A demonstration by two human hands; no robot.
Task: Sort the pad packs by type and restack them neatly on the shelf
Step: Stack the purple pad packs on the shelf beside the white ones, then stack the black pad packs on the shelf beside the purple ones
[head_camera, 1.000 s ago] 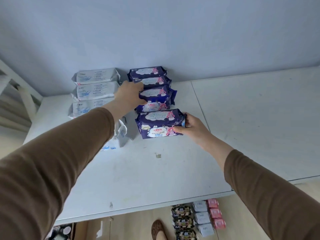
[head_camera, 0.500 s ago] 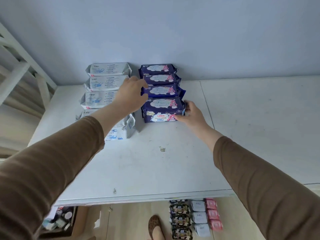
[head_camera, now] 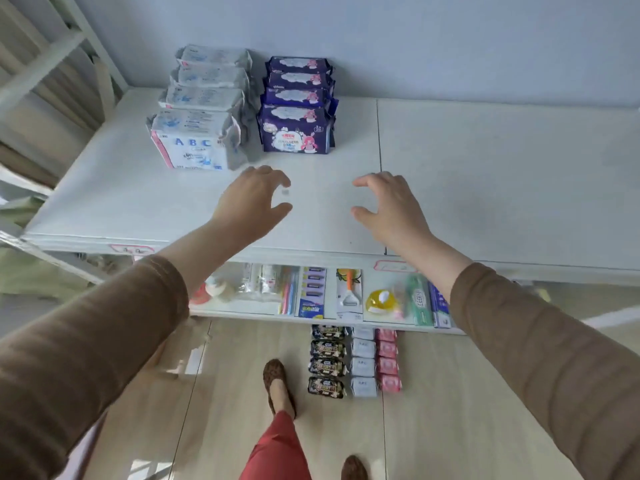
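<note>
Hovering mid-frame above the shelf, the left hand and right hand hold nothing, fingers loosely spread. White packs and purple packs stand upper left in close rows; a careless brush could tip the front ones.

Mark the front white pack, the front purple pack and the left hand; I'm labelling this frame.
front white pack (head_camera: 192, 147), head view, its printed front face.
front purple pack (head_camera: 296, 133), head view, its front face.
left hand (head_camera: 254, 202), head view, back of the hand.

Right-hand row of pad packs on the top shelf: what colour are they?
Dark purple pad packs with white-and-pink print, head view.
</note>
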